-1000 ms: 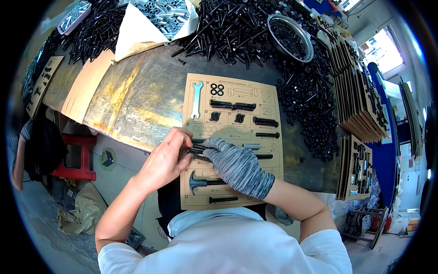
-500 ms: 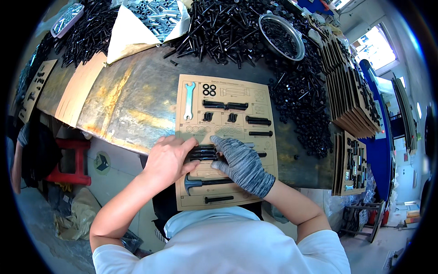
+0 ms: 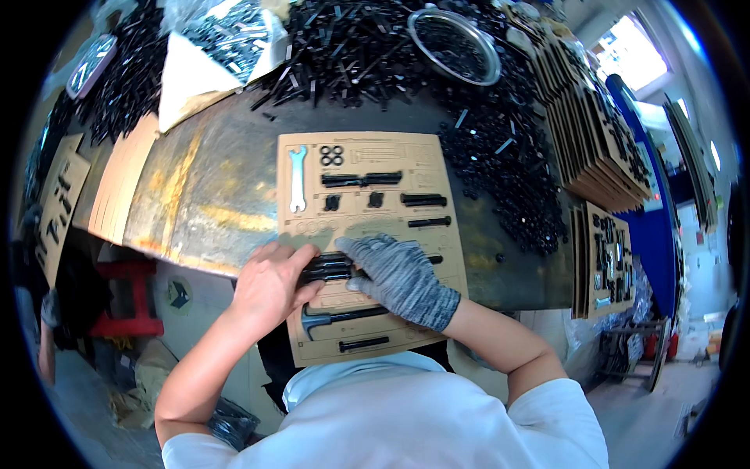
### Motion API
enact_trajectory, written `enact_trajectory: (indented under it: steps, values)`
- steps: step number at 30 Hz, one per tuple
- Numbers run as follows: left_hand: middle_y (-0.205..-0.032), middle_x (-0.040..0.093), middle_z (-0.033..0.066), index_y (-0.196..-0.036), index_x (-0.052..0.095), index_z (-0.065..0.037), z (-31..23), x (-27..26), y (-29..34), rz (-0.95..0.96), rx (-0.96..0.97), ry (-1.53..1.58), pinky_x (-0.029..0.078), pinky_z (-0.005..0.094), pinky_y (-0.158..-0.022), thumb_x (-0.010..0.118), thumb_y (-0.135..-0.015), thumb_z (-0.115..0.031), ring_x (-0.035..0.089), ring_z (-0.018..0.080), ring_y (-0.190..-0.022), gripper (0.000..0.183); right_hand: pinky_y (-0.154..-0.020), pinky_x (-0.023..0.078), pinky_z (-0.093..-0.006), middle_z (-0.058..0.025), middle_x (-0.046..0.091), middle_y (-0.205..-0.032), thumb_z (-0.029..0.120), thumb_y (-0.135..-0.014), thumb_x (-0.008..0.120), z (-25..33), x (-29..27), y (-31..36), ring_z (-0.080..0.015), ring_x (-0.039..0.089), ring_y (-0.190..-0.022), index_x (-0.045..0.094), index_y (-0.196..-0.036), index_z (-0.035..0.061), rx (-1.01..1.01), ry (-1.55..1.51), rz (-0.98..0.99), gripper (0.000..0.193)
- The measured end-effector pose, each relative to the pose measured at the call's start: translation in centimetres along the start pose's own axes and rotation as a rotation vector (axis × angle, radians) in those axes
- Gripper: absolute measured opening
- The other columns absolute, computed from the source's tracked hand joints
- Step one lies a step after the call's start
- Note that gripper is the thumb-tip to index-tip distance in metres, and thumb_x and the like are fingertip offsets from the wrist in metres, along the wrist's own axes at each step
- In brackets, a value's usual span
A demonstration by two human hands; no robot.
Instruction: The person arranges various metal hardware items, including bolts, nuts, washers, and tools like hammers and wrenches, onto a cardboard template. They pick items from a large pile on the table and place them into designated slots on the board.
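Observation:
A brown printed cardboard sheet [image 3: 455, 285] lies in front of me, its near edge by my shirt. My bare left hand [image 3: 269, 281] is closed on the left ends of several black bolts [image 3: 326, 268] laid side by side low over the sheet. On their right ends, my right hand [image 3: 402, 280], in a grey knit glove, is closed too; its palm hides part of the sheet. Around the hands, the sheet carries a silver open-ended wrench [image 3: 298, 180], black rings [image 3: 331, 155], more black bolts [image 3: 423, 200], a black L-shaped tool [image 3: 348, 316] and a single bolt [image 3: 364, 344].
Heaps of black bolts [image 3: 351, 59] and small black nuts [image 3: 516, 195] cover the table's far and right parts. A metal bowl [image 3: 491, 66] and an open bag of silver parts [image 3: 183, 86] stand there. Filled cards are stacked right [image 3: 582, 172]. Another person's gloved hand [image 3: 51, 309] shows far left.
The whole view has shifted, so the sheet and my hands appear a little farther left. Both hands keep their grip on the bolts. At far left, the other person's card has moved and tilted.

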State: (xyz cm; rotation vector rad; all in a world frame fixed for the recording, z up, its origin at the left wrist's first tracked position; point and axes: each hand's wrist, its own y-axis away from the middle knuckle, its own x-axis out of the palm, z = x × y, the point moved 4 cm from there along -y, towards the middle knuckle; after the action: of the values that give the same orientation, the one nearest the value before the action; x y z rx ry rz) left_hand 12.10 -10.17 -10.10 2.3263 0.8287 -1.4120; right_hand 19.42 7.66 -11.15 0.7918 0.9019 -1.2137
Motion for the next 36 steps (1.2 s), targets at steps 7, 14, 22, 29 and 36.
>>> enact_trajectory:
  steps: [7,14,22,29,36]
  values:
    - [-0.082,0.065,0.0115,-0.132,0.055,-0.007,-3.0,-2.1,-2.4,0.161,-0.219,-0.035,0.050,0.0450,-0.078,0.082,-0.079,-0.021,0.063,0.0325,-0.085,0.061,-0.095,0.053,-0.0400,-0.0147,0.067,-0.112,0.021,-0.095,0.066,-8.7,-6.3,8.3,-0.0305,0.065,-0.104,0.065,-0.122,0.0065,0.228,-0.210,-0.480,0.031]
    - [-0.108,0.065,0.0149,-0.115,0.066,-0.002,-16.0,2.4,-16.0,-0.035,0.296,0.208,0.054,0.0396,-0.085,0.069,-0.087,-0.005,0.067,0.0305,-0.099,0.028,-0.100,0.048,-0.0435,-0.0130,0.069,-0.111,0.011,-0.088,0.065,-24.2,-9.4,21.6,-0.0325,0.063,-0.106,0.069,-0.112,0.0056,0.657,0.217,-0.833,0.025]
    - [-0.107,0.058,0.0130,-0.103,0.062,-0.006,-25.9,16.5,-27.0,-0.043,0.471,0.140,0.053,0.0423,-0.088,0.063,-0.081,-0.005,0.058,0.0342,-0.104,0.021,-0.098,0.046,-0.0435,-0.0105,0.069,-0.112,0.017,-0.084,0.070,-23.9,-9.5,20.2,-0.0306,0.063,-0.105,0.068,-0.115,0.0100,0.556,0.178,-0.797,0.032]
    - [-0.102,0.059,0.0129,-0.102,0.065,-0.006,-24.1,15.9,-26.2,-0.083,0.343,0.322,0.052,0.0438,-0.087,0.072,-0.081,-0.004,0.061,0.0358,-0.100,0.023,-0.096,0.047,-0.0439,-0.0109,0.068,-0.107,0.019,-0.082,0.074,-23.7,-9.4,21.2,-0.0307,0.061,-0.104,0.069,-0.112,0.0108,0.534,0.119,-0.867,0.031]
    - [-0.093,0.063,0.0114,-0.100,0.068,-0.005,-22.8,15.8,-27.2,0.068,0.330,0.205,0.053,0.0416,-0.083,0.076,-0.081,-0.006,0.064,0.0310,-0.094,0.020,-0.098,0.045,-0.0434,-0.0096,0.065,-0.108,0.024,-0.079,0.079,-25.7,-8.8,22.2,-0.0310,0.058,-0.106,0.070,-0.116,0.0126,0.691,0.156,-0.770,0.040]
